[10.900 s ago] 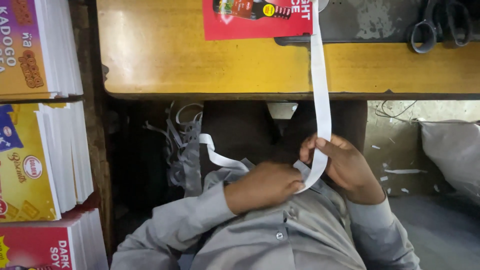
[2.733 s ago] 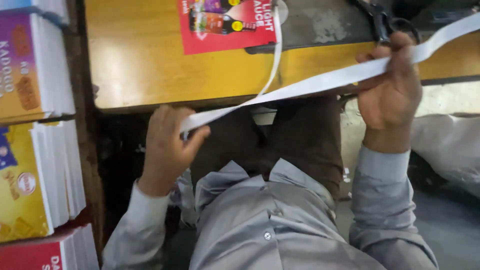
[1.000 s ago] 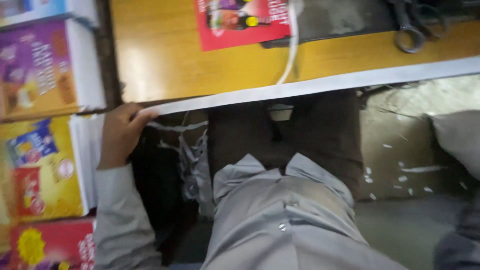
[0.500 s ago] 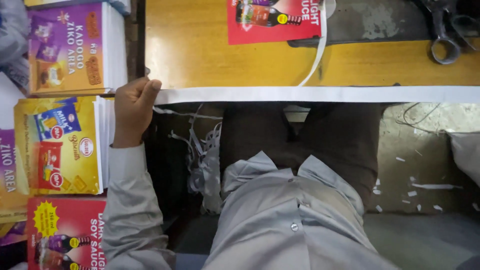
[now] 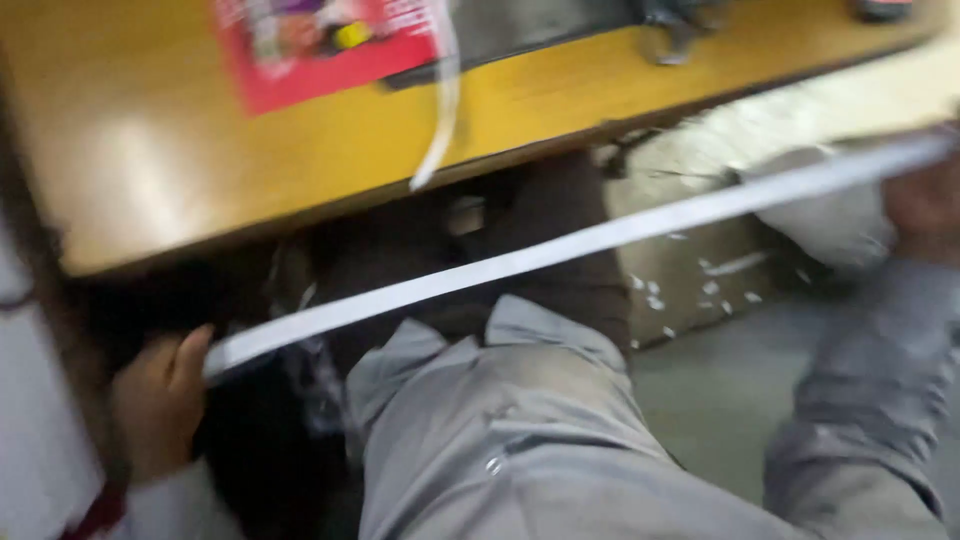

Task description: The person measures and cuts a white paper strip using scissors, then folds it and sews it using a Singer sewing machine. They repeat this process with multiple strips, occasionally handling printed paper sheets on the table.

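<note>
A long white paper strip [image 5: 560,250] stretches across my lap, slanting up from lower left to upper right. My left hand [image 5: 160,400] grips its lower left end beside the desk's dark underside. My right hand [image 5: 925,205] is at the right edge of the view, blurred, closed on the strip's upper end. A second white strip [image 5: 445,100] hangs off the front of the yellow wooden desk [image 5: 200,160]. A red printed sheet [image 5: 320,45] lies on the desk top. My grey shirt [image 5: 520,420] fills the lower middle.
Scissors [image 5: 680,25] lie blurred on a dark mat [image 5: 530,25] at the back of the desk. A pale sack [image 5: 840,210] and paper scraps [image 5: 690,285] sit on the floor at right. A white stack edge [image 5: 30,440] stands at the far left.
The view has swung right and tilted. The strip, level along the desk edge half a second ago, now slants up to the right. My right hand has come into view holding its far end.
</note>
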